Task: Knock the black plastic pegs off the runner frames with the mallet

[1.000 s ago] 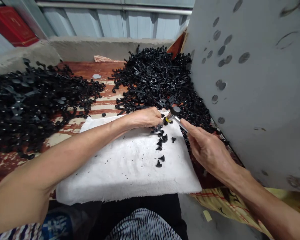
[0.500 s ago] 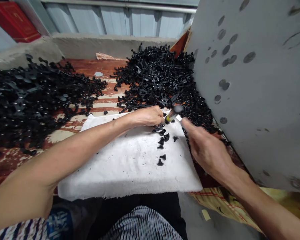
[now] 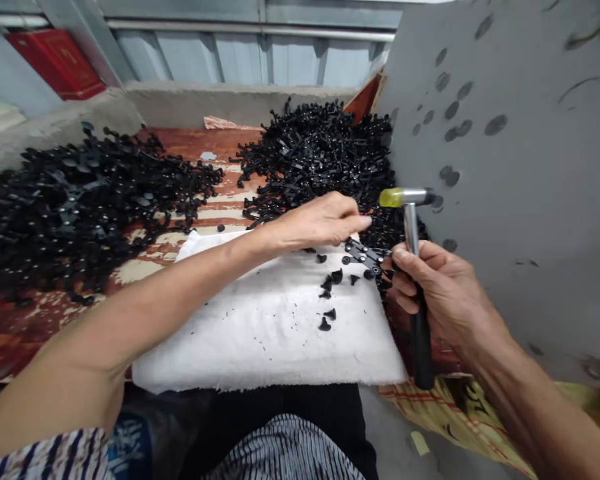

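My right hand is wrapped around a small two-faced hammer, held upright, with a yellow face, a dark face and a black handle. Its fingertips are at one end of a black jointed linkage piece with shiny rivets, at the cloth's right edge. My left hand is closed just above that piece, beside the heap; whatever lies in its fingers is hidden. Several small black caps with stems lie loose on the white cloth.
Black jointed pieces form one heap behind the hands and another at left on the worn red-brown table. A grey spotted panel stands close at right. A patterned yellow sack lies below the table edge.
My right hand has moved back from the cloth's far edge, the hammer now upright. A linkage piece now shows between the hands. My left hand has moved right and slightly up.
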Demonstrator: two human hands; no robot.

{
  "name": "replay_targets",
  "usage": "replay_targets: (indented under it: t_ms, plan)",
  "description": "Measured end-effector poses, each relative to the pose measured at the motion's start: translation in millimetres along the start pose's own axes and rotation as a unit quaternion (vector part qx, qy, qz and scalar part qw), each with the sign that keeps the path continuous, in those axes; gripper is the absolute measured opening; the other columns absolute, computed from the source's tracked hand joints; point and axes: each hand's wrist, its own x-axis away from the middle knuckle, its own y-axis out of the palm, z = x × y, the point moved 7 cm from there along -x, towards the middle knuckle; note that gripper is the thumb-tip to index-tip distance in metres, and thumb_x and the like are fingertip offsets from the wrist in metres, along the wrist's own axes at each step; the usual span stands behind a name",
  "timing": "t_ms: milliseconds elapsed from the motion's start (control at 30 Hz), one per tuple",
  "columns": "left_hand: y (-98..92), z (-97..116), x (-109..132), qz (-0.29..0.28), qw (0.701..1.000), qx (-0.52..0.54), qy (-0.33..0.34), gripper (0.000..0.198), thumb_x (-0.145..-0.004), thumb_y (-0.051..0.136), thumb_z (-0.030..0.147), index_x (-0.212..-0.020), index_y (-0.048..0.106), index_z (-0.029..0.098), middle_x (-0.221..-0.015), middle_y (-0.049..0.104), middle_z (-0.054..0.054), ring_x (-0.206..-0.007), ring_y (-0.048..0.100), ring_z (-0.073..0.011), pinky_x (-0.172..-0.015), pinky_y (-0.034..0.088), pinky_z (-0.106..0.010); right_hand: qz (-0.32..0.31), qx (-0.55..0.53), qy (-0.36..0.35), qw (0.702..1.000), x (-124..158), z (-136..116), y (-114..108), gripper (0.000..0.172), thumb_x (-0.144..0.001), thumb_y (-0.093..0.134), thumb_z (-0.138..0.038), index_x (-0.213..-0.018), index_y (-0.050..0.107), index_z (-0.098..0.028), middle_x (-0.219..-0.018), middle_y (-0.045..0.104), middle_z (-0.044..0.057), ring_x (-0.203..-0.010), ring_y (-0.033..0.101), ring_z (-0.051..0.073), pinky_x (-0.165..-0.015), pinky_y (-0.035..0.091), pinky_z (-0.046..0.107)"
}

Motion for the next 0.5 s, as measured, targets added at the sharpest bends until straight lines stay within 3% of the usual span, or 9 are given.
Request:
replay_targets:
  t_ms: [67, 233, 333, 500]
  plan:
    - [-6.7, -11.6, 11.0, 0.050, 0.998, 0.007, -0.040, 0.032, -0.093, 0.044, 0.038, -0.076, 0.059, 0.016, -0.073, 0.059, -0.002, -0.061, 0.054, -0.0122, -0.051, 0.036, -0.022, 0.034, -0.012, -0.027, 0.999, 4.7, -1.6, -8.4, 0.036, -0.064, 0.084, -0.039, -0.073, 0.054, -0.021, -0.065, 0.056, -0.005, -0.041, 0.036, 0.003, -0.029, 0.029, 0.014]
    - [20.4, -28.4, 21.3, -0.019, 0.986, 0.082, -0.141, 0.033, -0.095, 0.039, 0.033, -0.073, 0.056, 0.014, -0.081, 0.067, -0.006, -0.063, 0.061, -0.0127, -0.051, 0.041, -0.020, 0.056, -0.017, -0.047, 0.997, 13.7, 1.1, -8.6, 0.036, -0.068, 0.080, -0.043, -0.077, 0.053, -0.021, -0.067, 0.057, -0.005, -0.041, 0.040, 0.004, -0.029, 0.031, 0.016]
    - [27.7, -21.5, 15.4, -0.003, 0.990, 0.060, -0.128, 0.036, -0.094, 0.043, 0.034, -0.068, 0.057, 0.014, -0.069, 0.064, -0.003, -0.058, 0.056, -0.0110, -0.049, 0.038, -0.019, 0.043, 0.002, -0.041, 0.998, 16.9, 5.6, -0.7, 0.036, -0.070, 0.077, -0.046, -0.079, 0.052, -0.022, -0.063, 0.055, -0.005, -0.041, 0.040, 0.005, -0.030, 0.032, 0.016]
    - [45.0, -13.9, 14.2, -0.068, 0.982, 0.126, -0.126, 0.036, -0.095, 0.040, 0.030, -0.071, 0.059, 0.013, -0.072, 0.066, -0.003, -0.057, 0.057, -0.0095, -0.048, 0.038, -0.018, 0.016, 0.042, -0.047, 0.998, 20.9, 8.4, 4.8, 0.036, -0.075, 0.072, -0.051, -0.080, 0.051, -0.023, -0.049, 0.050, -0.008, -0.038, 0.039, 0.007, -0.031, 0.032, 0.017]
